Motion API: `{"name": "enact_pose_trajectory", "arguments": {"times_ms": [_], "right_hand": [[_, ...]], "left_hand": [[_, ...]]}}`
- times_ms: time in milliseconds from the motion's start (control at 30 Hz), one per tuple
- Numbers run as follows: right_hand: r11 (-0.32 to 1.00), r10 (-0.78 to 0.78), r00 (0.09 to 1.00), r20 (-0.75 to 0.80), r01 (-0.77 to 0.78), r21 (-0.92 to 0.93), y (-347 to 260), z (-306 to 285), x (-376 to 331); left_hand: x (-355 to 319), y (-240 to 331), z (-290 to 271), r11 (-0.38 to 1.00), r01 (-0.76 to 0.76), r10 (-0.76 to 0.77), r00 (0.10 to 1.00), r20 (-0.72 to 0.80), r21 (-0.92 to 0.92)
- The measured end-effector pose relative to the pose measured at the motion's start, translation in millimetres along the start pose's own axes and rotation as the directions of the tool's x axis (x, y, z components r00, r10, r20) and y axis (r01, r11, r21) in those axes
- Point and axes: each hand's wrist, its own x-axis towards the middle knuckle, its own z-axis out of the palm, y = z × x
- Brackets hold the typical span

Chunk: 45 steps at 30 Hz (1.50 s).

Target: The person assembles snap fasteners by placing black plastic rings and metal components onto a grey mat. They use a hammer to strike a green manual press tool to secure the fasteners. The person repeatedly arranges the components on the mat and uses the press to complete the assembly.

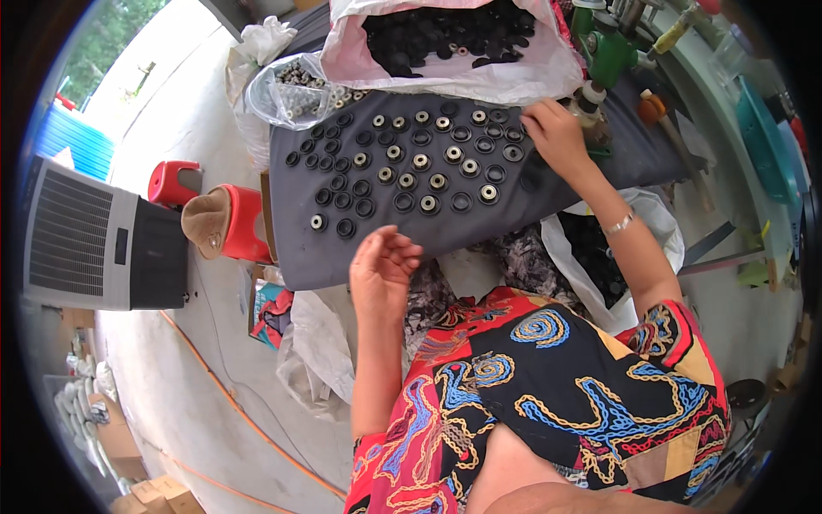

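Rows of black rings (461, 202) lie on a table covered in dark grey cloth (300, 248). Several of them carry a metal washer-like piece (429, 204) in the centre. My right hand (556, 137) reaches over the right end of the rows, its fingers bent down and drawn together beside the rings; whatever lies between the fingertips is hidden. At the table's near edge my left hand (385, 264) hovers, loosely cupped with the fingers half curled and a little apart. No object shows in it.
A white sack of black parts (556, 60) lies open at the far edge, beside a clear bag of metal pieces (291, 90). Green machine (606, 51) stands far right. Another white sack (664, 227) is near my right arm. Red stools (244, 223) and a grey air cooler (103, 236) stand left.
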Motion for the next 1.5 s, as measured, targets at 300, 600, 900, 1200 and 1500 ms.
{"name": "enact_pose_trajectory", "arguments": {"times_ms": [300, 600, 900, 1200, 1500], "right_hand": [[0.978, 0.204, 0.961, -0.186, -0.192, 0.08, 2.2, -14.0, -49.7], [0.979, -0.085, 0.991, -0.108, 0.063, -0.194, -18.6, -22.7, -35.1], [0.996, 0.082, 0.994, -0.077, -0.085, -0.041, -23.4, -39.3, -36.9], [0.995, 0.088, 0.995, -0.055, -0.09, -0.032, -28.7, -35.4, -34.3], [0.995, 0.078, 0.996, -0.052, -0.081, -0.059, -32.9, -40.1, -31.8]], "left_hand": [[171.6, 107.0, 8.4, 0.486, -0.417, 0.581, 0.811, 0.073, 0.768], [413.9, 190.9, -67.0, -0.862, -0.124, 0.272, 0.704, 0.656, 0.491], [461.4, 164.9, -49.1, -0.863, 0.058, 0.279, 0.883, 0.378, 0.501], [453.5, 169.8, -49.3, -0.773, 0.107, 0.347, 0.896, 0.276, 0.625], [448.3, 173.9, -45.1, -0.459, 0.059, 0.513, 0.832, 0.21, 0.886]]}}
